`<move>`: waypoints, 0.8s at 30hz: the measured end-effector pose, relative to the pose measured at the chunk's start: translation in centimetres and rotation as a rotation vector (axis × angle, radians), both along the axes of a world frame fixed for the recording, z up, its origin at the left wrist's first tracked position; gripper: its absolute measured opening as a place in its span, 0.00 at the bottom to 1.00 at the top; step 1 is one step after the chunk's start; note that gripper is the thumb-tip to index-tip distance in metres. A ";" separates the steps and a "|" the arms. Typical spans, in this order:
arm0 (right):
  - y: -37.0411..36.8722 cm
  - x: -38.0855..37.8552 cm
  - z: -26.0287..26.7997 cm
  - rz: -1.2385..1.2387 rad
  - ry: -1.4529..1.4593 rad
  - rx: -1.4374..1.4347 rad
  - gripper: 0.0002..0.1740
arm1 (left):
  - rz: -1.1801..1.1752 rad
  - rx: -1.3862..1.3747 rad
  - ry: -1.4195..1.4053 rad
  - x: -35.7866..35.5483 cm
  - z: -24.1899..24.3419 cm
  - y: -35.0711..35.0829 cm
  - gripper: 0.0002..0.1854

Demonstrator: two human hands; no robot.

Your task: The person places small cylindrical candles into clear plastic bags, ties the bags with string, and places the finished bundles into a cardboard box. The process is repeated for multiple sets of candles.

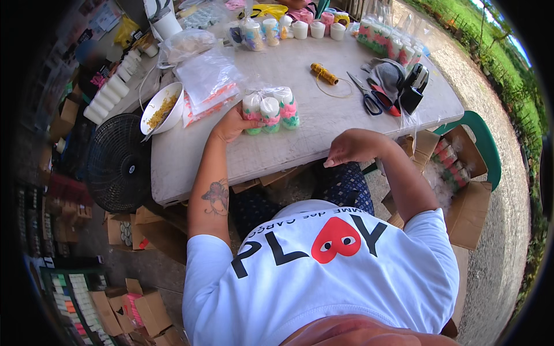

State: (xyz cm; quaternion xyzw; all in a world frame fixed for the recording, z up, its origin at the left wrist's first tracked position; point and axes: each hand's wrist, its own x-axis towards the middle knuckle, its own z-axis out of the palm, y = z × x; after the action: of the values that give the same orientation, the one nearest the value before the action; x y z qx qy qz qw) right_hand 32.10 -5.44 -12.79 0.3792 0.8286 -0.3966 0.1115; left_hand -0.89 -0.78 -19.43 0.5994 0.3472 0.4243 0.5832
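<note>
My left hand [237, 124] grips the left side of a clear plastic bag of white candles with pink and green floral decoration [271, 113], which stands on the white table [277, 149]. My right hand [352, 146] is at the table's front edge, fingers curled, with nothing visible in it. Beyond it on the table lie a spool of golden twine [324, 73] with a loose loop, scissors with dark blue handles [367, 95], and a black stapler [415, 82] beside a grey cloth [385, 73]. Left of the candles is a stack of clear plastic bags [207, 78].
A white bowl with yellowish bits [174, 116] sits at the table's left edge, near a black fan [117, 162]. More bagged candles [376, 36] and white candles in cups [317, 30] line the far side. An open cardboard box [469, 212] stands right, by a green chair [491, 151].
</note>
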 end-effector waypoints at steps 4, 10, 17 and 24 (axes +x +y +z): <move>4.2 -4.0 1.7 -0.241 0.552 0.611 0.44 | -0.044 -0.020 0.006 2.8 0.9 -0.1 0.37; 5.4 -8.0 1.6 -0.199 0.478 0.472 0.34 | 0.117 0.083 -0.006 4.5 0.2 -1.4 0.36; 5.3 -8.0 0.6 -0.280 0.489 0.532 0.26 | 0.226 0.147 -0.103 5.5 -0.3 -1.7 0.29; 4.8 -9.6 0.0 -0.241 0.395 0.635 0.34 | 0.179 0.218 -0.118 4.4 -2.3 -1.2 0.26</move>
State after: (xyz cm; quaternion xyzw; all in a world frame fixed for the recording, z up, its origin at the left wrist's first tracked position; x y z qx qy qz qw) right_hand 22.54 -0.60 -12.80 0.4059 0.8651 -0.1959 -0.2204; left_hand 3.51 -1.94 -21.77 0.5996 0.3162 0.5444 0.4941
